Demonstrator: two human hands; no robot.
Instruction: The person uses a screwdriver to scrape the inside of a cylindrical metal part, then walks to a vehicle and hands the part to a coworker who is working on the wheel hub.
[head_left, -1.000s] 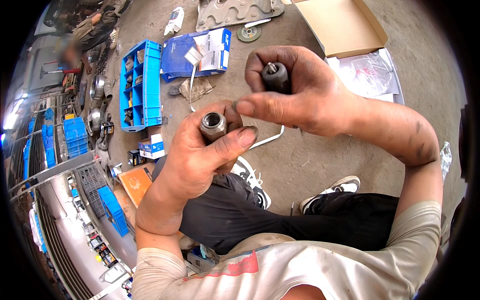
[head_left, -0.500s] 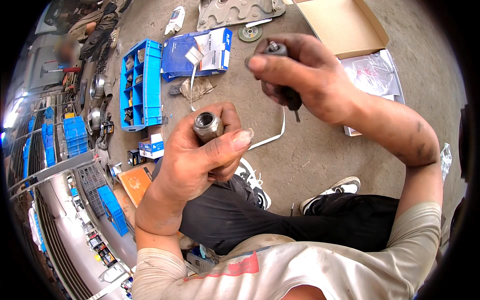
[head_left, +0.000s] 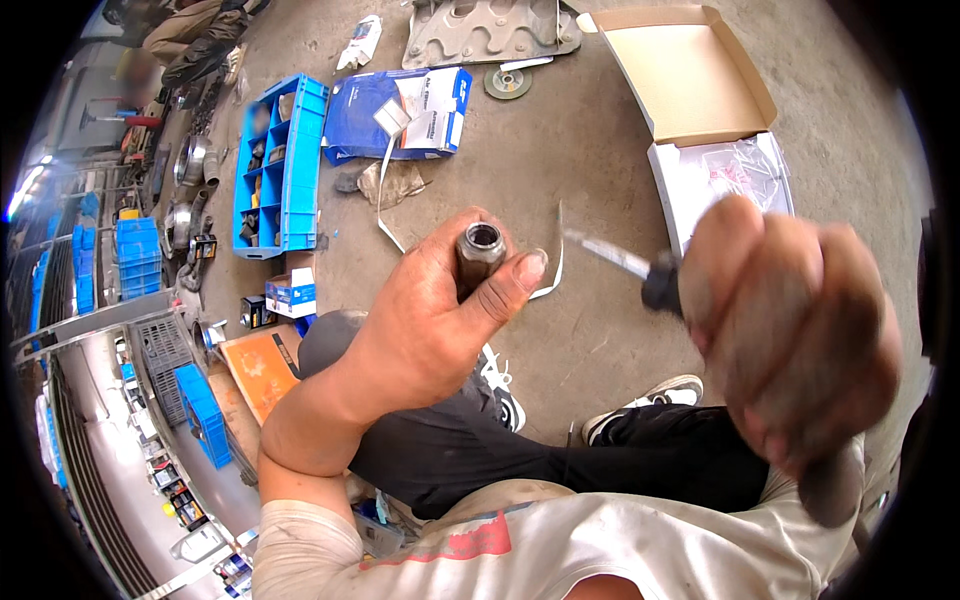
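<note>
A hollow metal socket-like part (head_left: 484,258) with a round bore in its upper end stands tilted in my left hand (head_left: 425,310), whose fingers and thumb are wrapped round it. To its right, my right hand (head_left: 790,320) is raised and blurred by motion, its fist closed round a screwdriver (head_left: 615,256). The screwdriver's bare shaft points left from a black collar, toward the metal part but apart from it. Most of its handle is hidden in the fist. My thumb lies along the side of the metal part, and its lower end is covered by my palm.
A blue divided bin (head_left: 300,180) holding small parts stands at the left, beside a flattened blue-and-white box (head_left: 345,115). An open cardboard box (head_left: 690,75) lies at the far right. A grinding disc (head_left: 508,84) and a grey metal plate (head_left: 490,35) lie at the back. A white strap (head_left: 385,190) curls across the floor.
My right hand has swung right and nearer, and the screwdriver shaft now points left instead of down. My left hand has shifted slightly right with the metal part.
</note>
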